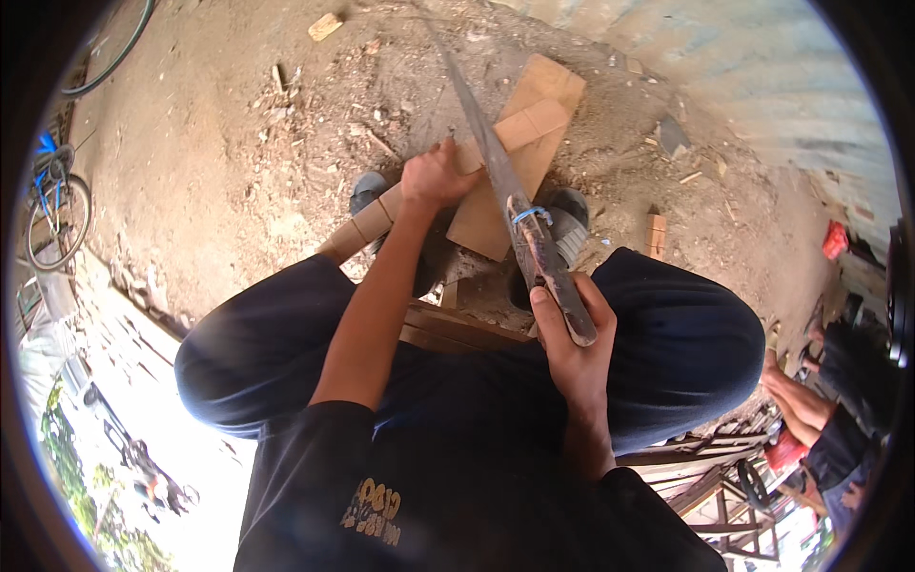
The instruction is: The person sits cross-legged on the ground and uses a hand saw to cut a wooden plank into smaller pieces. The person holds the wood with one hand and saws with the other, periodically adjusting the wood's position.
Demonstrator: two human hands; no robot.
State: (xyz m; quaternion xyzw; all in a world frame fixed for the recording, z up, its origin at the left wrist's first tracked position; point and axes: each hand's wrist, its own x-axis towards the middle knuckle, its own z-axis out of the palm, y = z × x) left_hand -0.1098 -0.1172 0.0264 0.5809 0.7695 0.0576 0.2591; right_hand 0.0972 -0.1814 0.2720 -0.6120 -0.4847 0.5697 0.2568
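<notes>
My left hand (434, 176) grips a long wooden strip (367, 221), marked by several crosswise lines, which lies diagonally over a flat wooden board (481, 224) between my feet. In my right hand (575, 348) is the worn handle of a long handsaw (491, 148), with blue cord tied round it near the blade. The blade points away from me and crosses the strip just right of my left hand; whether it touches the wood I cannot tell. My dark footwear (570, 229) flanks the board.
Wood offcuts (324, 26) and debris lie on the dirt ground. A blue bicycle (52, 191) stands at the left, a corrugated wall (801, 67) at upper right. A red object (835, 238) lies near that wall. Other people (810, 410) are at lower right.
</notes>
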